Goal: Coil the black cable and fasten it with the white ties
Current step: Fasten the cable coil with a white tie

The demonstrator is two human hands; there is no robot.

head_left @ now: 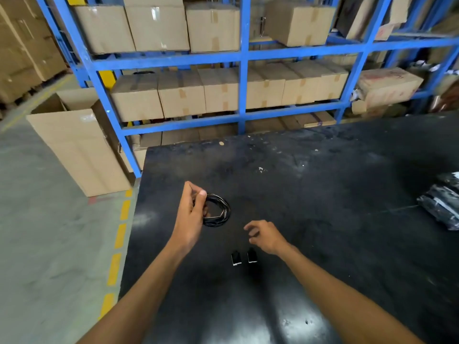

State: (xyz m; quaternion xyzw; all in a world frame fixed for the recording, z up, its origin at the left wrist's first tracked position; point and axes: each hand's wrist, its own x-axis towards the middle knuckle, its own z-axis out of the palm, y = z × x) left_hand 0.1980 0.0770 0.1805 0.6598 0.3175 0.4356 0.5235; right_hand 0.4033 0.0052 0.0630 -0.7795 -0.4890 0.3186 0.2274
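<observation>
Left hand (191, 214) pinches the coiled black round cable (218, 211) at its left edge, low over the black worktop (323, 194). Right hand (264, 235) hovers empty, fingers loosely curled. Coiling looks finished; next, probably, a white tie.

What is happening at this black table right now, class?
A person's left hand holds a coiled black cable just above the black table. A white tie seems to show on the coil. The right hand hovers empty, fingers curled, near two small black pieces lying on the table.
</observation>
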